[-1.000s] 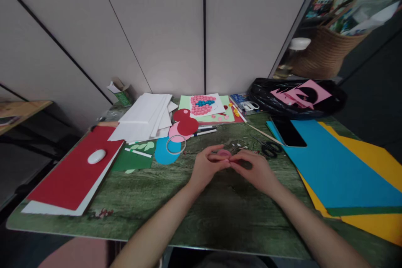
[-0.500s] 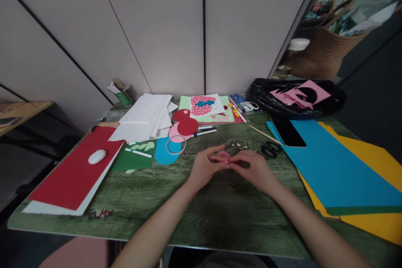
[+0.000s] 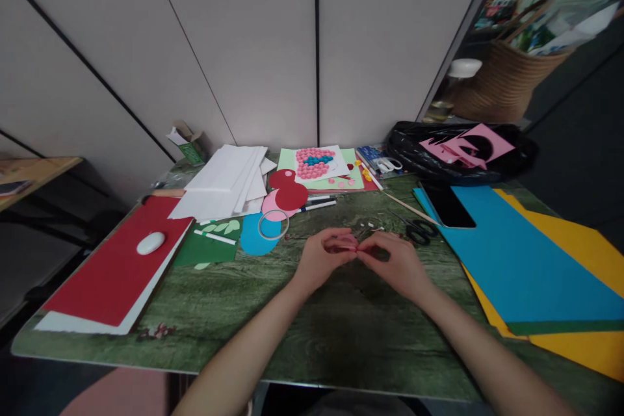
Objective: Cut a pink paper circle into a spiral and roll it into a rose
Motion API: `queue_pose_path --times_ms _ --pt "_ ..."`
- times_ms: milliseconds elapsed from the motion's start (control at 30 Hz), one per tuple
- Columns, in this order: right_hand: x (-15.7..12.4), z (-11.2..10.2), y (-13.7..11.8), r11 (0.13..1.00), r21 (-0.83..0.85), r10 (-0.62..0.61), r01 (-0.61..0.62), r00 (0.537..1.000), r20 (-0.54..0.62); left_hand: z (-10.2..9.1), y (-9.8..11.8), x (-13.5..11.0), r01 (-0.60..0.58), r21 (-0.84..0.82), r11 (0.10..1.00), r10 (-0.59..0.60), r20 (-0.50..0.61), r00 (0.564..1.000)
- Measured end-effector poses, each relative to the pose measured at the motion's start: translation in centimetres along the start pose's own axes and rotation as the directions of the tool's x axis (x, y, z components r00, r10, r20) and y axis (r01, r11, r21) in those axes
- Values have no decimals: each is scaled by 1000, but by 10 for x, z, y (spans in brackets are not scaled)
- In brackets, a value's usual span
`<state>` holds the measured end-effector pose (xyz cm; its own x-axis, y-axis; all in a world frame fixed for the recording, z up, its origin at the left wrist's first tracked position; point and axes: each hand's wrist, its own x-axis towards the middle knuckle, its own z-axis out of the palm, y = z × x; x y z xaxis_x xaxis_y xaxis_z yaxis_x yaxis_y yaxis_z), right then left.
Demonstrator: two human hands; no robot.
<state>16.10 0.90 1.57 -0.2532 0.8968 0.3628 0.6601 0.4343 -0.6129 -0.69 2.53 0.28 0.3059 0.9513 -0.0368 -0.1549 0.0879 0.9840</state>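
Observation:
Over the middle of the table, my left hand pinches a small pink paper piece, which looks curved or rolled and is partly covered by the fingers. My right hand meets it from the other side, thumb and forefinger closed at the paper's edge. Beyond my hands lie a few small white bits. Black scissors rest to the right of my right hand. Left of my left hand, a grey ring lies across a blue paper shape.
Red sheets under a white oval object are at left, near stacked white paper. A picture of pink and blue dots lies at the back. A phone rests on blue sheets at right, below a black bag.
My fingers have shifted slightly around the pink paper, and less of it shows between them. Both hands stay in nearly the same place.

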Motion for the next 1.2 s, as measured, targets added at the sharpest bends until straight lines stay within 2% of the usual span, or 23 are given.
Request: queue_pose_path --times_ms 167,433,633,800,1000,1200 --pt "-1 -1 -1 999 29 29 -29 1000 -2 2 4 -2 26 -42 999 -26 -10 1000" --pt "-1 0 -1 997 78 19 -18 1000 -9 3 -2 -3 97 -209 973 -102 -13 995" --pt "-2 -1 -2 997 78 7 -5 1000 -26 3 -4 -3 75 -209 975 -86 -45 995" --pt "-3 -1 -4 1000 19 -21 22 999 -27 3 -5 -2 85 -258 962 -102 -52 993" --pt "-5 4 -5 999 -29 -38 37 999 -37 3 -6 -3 93 -243 966 -112 -68 991" --pt "-7 6 -4 991 -105 -88 77 991 -102 7 -5 -5 20 -159 987 -33 -79 996"
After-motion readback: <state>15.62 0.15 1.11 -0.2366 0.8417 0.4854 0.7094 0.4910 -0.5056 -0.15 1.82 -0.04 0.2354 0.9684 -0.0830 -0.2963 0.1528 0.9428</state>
